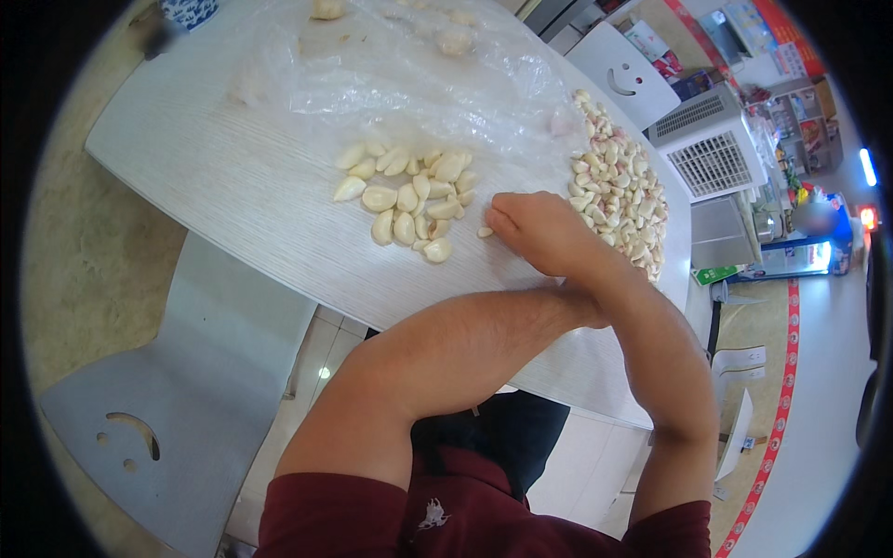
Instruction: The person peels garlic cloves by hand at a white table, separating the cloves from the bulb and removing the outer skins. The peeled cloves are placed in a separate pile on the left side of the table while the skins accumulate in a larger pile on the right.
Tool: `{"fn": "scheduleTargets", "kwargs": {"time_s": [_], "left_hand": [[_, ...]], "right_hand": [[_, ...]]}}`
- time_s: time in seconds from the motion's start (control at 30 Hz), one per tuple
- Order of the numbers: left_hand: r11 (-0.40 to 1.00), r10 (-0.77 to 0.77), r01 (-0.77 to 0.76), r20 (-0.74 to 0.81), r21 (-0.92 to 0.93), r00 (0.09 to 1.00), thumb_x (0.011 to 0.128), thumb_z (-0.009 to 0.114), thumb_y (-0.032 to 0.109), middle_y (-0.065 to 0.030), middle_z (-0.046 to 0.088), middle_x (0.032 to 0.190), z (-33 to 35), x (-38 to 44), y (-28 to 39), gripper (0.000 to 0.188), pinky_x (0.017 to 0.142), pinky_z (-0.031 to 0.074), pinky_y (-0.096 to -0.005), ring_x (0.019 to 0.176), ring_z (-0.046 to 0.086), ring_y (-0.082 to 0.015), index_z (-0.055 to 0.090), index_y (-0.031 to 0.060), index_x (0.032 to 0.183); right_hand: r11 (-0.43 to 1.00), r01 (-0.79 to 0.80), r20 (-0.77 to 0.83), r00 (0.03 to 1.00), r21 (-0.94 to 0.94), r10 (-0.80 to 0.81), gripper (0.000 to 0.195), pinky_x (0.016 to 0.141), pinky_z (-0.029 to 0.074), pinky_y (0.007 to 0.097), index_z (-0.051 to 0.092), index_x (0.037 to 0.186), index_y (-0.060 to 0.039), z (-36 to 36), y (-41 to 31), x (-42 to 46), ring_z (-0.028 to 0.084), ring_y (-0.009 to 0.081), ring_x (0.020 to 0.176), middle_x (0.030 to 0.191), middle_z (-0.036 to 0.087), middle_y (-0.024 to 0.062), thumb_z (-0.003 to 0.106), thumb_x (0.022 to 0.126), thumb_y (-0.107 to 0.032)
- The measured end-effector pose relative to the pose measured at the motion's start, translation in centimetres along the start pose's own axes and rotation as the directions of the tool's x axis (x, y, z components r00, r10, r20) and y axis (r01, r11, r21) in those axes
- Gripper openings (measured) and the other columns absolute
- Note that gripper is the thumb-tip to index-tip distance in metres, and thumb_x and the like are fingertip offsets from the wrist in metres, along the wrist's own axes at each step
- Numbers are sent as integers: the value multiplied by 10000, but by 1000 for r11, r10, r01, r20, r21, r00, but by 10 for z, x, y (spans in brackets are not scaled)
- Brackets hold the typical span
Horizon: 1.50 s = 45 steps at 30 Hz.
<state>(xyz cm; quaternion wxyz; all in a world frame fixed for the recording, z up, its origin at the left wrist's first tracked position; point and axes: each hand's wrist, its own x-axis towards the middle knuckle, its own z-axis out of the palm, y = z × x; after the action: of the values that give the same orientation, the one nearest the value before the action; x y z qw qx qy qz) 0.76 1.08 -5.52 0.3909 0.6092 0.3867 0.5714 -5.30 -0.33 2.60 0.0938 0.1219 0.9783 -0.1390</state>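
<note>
My forearms cross over the table, the right one on top. My right hand (537, 230) is low over the tabletop with its fingers curled; its palm side is hidden. A small garlic clove (485, 232) lies right at its fingertips, and whether they grip it is unclear. Of my left hand (591, 315) only a part by the wrist shows, as the right forearm covers the rest near the big heap. Large pale garlic cloves (407, 198) lie loosely grouped left of my right hand. The big heap of smaller, pinkish-white garlic cloves (621, 185) spreads along the table's right side.
Clear plastic sheeting (418, 87) covers the far part of the white table (209, 178), with a few garlic bulbs (455, 42) on or under it. Chairs with smiley cut-outs stand at the near left (167, 390) and far right (621, 77). A grey-white appliance (708, 143) is beyond.
</note>
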Motion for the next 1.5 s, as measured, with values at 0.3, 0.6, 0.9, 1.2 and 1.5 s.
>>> {"fn": "scheduleTargets", "kwargs": {"time_s": [0.3,0.6,0.9,1.2,1.5], "left_hand": [[895,-103,50,98,442,990,934,421,392,-100,482,1355,8,5,-7,451,1059,289,-348,1273,415,-232,479,145,1307],[955,-63,31,99,293,993,972,384,403,-83,421,1411,7,0,-9,458,1092,249,-353,1323,345,-211,428,153,1353],[997,20,-25,57,78,998,868,572,285,-78,545,793,-1,-3,8,240,678,394,-372,737,486,-198,497,63,920],[997,-26,19,110,69,994,823,628,218,-74,563,777,-11,-4,15,205,628,398,-358,703,495,-175,524,46,864],[987,-68,77,68,-138,995,833,625,199,-77,587,811,-2,1,-10,187,663,415,-346,739,524,-169,546,53,920]], "right_hand": [[400,-180,145,983,898,115,126,476,393,213,530,791,-44,-9,24,-10,519,81,639,772,573,46,531,904,-99],[145,-160,161,987,976,6,157,462,408,186,597,1051,-2,-8,4,-13,547,77,646,825,587,50,547,909,-45],[286,-258,235,965,923,114,164,490,387,181,611,965,-17,-6,1,-11,483,51,588,713,556,5,551,944,-168],[773,-116,-46,982,624,184,247,520,378,255,578,814,-47,7,0,-3,443,85,587,684,549,3,541,947,-252],[998,6,-118,993,-60,-13,251,619,446,447,553,779,-46,13,-6,9,574,361,706,746,602,160,534,901,-264]]}}
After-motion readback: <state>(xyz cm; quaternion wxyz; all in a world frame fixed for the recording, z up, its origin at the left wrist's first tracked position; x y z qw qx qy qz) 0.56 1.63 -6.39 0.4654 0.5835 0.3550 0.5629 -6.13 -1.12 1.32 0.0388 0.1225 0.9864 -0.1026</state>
